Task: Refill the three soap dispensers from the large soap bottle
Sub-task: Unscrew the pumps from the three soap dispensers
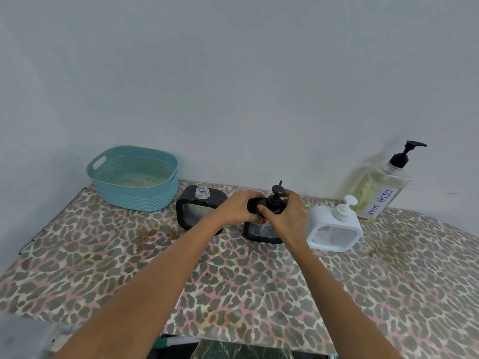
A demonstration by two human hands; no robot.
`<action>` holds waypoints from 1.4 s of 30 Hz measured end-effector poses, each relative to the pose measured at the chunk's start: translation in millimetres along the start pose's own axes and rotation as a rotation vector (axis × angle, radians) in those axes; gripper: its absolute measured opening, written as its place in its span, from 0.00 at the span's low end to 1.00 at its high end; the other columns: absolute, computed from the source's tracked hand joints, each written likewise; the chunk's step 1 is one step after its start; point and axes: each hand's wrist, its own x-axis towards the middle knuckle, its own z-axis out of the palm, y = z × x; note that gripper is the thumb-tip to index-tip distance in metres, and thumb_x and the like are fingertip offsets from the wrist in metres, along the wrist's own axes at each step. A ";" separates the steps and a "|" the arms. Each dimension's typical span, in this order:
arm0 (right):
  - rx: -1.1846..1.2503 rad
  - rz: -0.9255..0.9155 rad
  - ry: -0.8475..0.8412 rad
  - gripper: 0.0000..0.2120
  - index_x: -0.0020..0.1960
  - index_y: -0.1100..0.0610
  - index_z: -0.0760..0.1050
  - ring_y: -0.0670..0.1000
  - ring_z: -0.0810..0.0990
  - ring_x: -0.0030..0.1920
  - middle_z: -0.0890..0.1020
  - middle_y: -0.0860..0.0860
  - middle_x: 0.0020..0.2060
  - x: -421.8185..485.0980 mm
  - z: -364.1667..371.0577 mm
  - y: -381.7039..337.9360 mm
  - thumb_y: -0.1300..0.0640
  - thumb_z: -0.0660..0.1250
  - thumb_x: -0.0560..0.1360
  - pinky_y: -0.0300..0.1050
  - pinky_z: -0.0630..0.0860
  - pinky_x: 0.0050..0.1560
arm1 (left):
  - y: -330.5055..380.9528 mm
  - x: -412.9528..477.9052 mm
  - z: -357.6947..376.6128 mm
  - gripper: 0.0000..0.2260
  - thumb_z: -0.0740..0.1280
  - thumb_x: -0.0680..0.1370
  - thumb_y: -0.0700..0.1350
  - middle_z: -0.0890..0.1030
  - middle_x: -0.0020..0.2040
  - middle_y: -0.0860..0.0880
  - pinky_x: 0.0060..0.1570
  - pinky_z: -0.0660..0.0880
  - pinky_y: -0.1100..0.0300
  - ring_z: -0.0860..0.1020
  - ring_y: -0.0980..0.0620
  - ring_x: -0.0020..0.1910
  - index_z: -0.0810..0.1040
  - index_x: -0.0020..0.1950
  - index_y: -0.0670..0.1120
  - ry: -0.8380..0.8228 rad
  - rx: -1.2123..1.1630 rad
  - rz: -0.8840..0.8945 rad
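Three square dispensers stand in a row on the table. The left black dispenser (198, 212) has no pump, and its clear threaded neck is open. My left hand (239, 207) grips the top of the middle black dispenser (261, 231). My right hand (287, 213) is closed around the collar of that dispenser's black pump (276, 196). The white dispenser (334, 230) stands to the right with its white pump on. The large soap bottle (379, 189), labelled DISH SOAP, with yellowish liquid and a black pump, stands against the wall at far right.
A teal woven plastic basket (134, 177) sits at the back left by the wall. The table (233, 286) wears a leopard-print cloth, and its front edge is near my body. A wall runs directly behind the objects.
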 end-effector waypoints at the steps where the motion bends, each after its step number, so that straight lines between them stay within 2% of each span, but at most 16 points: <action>1: -0.035 -0.014 0.037 0.28 0.62 0.59 0.68 0.51 0.74 0.55 0.75 0.53 0.55 0.6 0.9 0.0 0.53 0.74 0.67 0.45 0.69 0.57 | -0.7 0.3 0.1 0.26 0.74 0.68 0.42 0.77 0.60 0.47 0.54 0.68 0.63 0.74 0.55 0.55 0.73 0.64 0.44 -0.001 0.007 0.001; 4: 0.051 0.011 0.051 0.23 0.59 0.60 0.69 0.51 0.75 0.50 0.75 0.51 0.49 2.0 -1.7 -2.3 0.56 0.73 0.69 0.36 0.68 0.47 | -4.2 1.8 0.8 0.27 0.75 0.68 0.43 0.77 0.61 0.47 0.58 0.70 0.60 0.75 0.51 0.59 0.72 0.66 0.45 0.000 0.004 -0.013; 6: 0.099 0.021 0.018 0.20 0.59 0.60 0.68 0.50 0.75 0.47 0.75 0.49 0.46 1.5 -5.1 -3.2 0.61 0.71 0.69 0.31 0.68 0.41 | -4.9 2.0 1.2 0.26 0.75 0.68 0.42 0.78 0.60 0.47 0.57 0.71 0.58 0.75 0.50 0.58 0.73 0.64 0.45 0.002 0.003 -0.006; 7: 0.116 0.015 0.006 0.20 0.59 0.60 0.68 0.50 0.75 0.47 0.75 0.50 0.46 0.9 -6.0 -3.0 0.63 0.70 0.70 0.31 0.70 0.42 | -4.7 2.0 1.2 0.24 0.74 0.68 0.42 0.78 0.58 0.47 0.56 0.71 0.59 0.76 0.50 0.56 0.74 0.63 0.45 0.005 0.004 0.001; 10: 0.125 0.004 -0.010 0.22 0.62 0.59 0.68 0.50 0.76 0.51 0.77 0.52 0.51 -0.7 -4.9 -2.2 0.64 0.69 0.70 0.42 0.73 0.52 | -4.4 1.6 1.2 0.23 0.74 0.67 0.42 0.79 0.56 0.48 0.54 0.72 0.59 0.76 0.50 0.54 0.75 0.61 0.46 0.013 0.005 0.016; 12: 0.116 -0.012 -0.002 0.24 0.63 0.59 0.68 0.48 0.75 0.50 0.77 0.51 0.51 -1.6 -3.7 -3.5 0.62 0.70 0.70 0.42 0.73 0.52 | -5.5 1.5 1.4 0.24 0.75 0.67 0.43 0.79 0.57 0.48 0.56 0.72 0.58 0.76 0.51 0.56 0.74 0.63 0.46 0.011 0.000 0.007; 14: 0.109 -0.025 0.017 0.23 0.62 0.60 0.69 0.47 0.74 0.48 0.76 0.50 0.50 -1.7 -4.1 -4.4 0.60 0.72 0.70 0.38 0.71 0.50 | -5.9 1.4 1.6 0.26 0.74 0.67 0.43 0.78 0.60 0.48 0.59 0.72 0.57 0.75 0.51 0.58 0.73 0.64 0.46 0.011 0.002 0.003; 19: 0.086 -0.030 0.051 0.18 0.59 0.62 0.75 0.45 0.74 0.46 0.80 0.56 0.52 -0.3 -9.6 -7.4 0.60 0.72 0.71 0.26 0.67 0.43 | -6.6 1.9 1.1 0.27 0.74 0.68 0.43 0.77 0.61 0.48 0.61 0.71 0.57 0.75 0.51 0.60 0.71 0.66 0.46 0.004 -0.003 -0.007; 23: 0.119 -0.058 0.094 0.16 0.57 0.61 0.76 0.46 0.75 0.46 0.81 0.55 0.52 0.1 -15.7 -13.5 0.61 0.72 0.70 0.18 0.66 0.39 | -6.7 1.5 1.3 0.28 0.75 0.68 0.43 0.76 0.62 0.48 0.63 0.70 0.56 0.75 0.50 0.61 0.71 0.66 0.45 -0.005 -0.024 -0.021; 25: 0.144 -0.074 0.097 0.16 0.57 0.60 0.76 0.46 0.75 0.46 0.80 0.53 0.51 -0.3 -19.8 -18.6 0.61 0.72 0.70 0.19 0.67 0.40 | -4.9 1.4 0.7 0.28 0.75 0.68 0.43 0.75 0.64 0.48 0.62 0.69 0.60 0.74 0.50 0.62 0.70 0.67 0.45 -0.004 -0.009 -0.012; 27: 0.181 -0.089 0.097 0.15 0.56 0.59 0.76 0.46 0.75 0.47 0.78 0.50 0.49 -1.4 -25.1 -25.1 0.61 0.72 0.70 0.25 0.69 0.44 | -3.3 1.3 -0.5 0.29 0.74 0.69 0.43 0.74 0.65 0.48 0.61 0.67 0.63 0.73 0.51 0.63 0.70 0.67 0.45 -0.013 0.017 -0.006; 30: 0.228 -0.123 0.130 0.14 0.54 0.58 0.76 0.46 0.76 0.48 0.77 0.45 0.45 -2.4 -34.4 -35.9 0.62 0.73 0.70 0.35 0.70 0.52 | -2.3 1.7 -1.8 0.29 0.74 0.69 0.45 0.73 0.66 0.48 0.62 0.66 0.61 0.72 0.50 0.64 0.69 0.68 0.46 -0.032 0.050 -0.014; 32: 0.246 -0.154 0.152 0.14 0.53 0.57 0.76 0.47 0.77 0.48 0.77 0.45 0.44 -1.4 -41.2 -42.6 0.62 0.73 0.69 0.37 0.71 0.54 | -1.2 1.9 -2.1 0.28 0.74 0.69 0.44 0.75 0.64 0.47 0.62 0.67 0.60 0.73 0.50 0.62 0.70 0.67 0.45 -0.037 0.059 -0.014; 37: 0.265 -0.221 0.171 0.13 0.52 0.54 0.75 0.44 0.77 0.46 0.76 0.39 0.41 1.7 -57.2 -57.5 0.61 0.73 0.69 0.32 0.70 0.51 | 1.9 2.7 -2.3 0.29 0.75 0.68 0.45 0.75 0.64 0.47 0.64 0.69 0.55 0.74 0.49 0.62 0.70 0.67 0.45 -0.049 0.078 -0.024; 40: 0.292 -0.237 0.176 0.13 0.52 0.53 0.75 0.41 0.77 0.46 0.77 0.39 0.42 0.7 -64.8 -65.6 0.59 0.73 0.69 0.25 0.69 0.48 | 3.8 2.6 -2.4 0.30 0.75 0.68 0.44 0.74 0.65 0.47 0.65 0.67 0.56 0.73 0.49 0.63 0.69 0.68 0.45 -0.053 0.070 -0.033; 42: 0.307 -0.237 0.173 0.13 0.51 0.51 0.74 0.40 0.77 0.45 0.77 0.39 0.42 -1.7 -69.4 -69.5 0.59 0.73 0.69 0.24 0.70 0.47 | 4.5 1.5 -2.1 0.30 0.75 0.68 0.44 0.73 0.66 0.47 0.64 0.66 0.58 0.72 0.49 0.64 0.69 0.68 0.44 -0.051 0.075 -0.040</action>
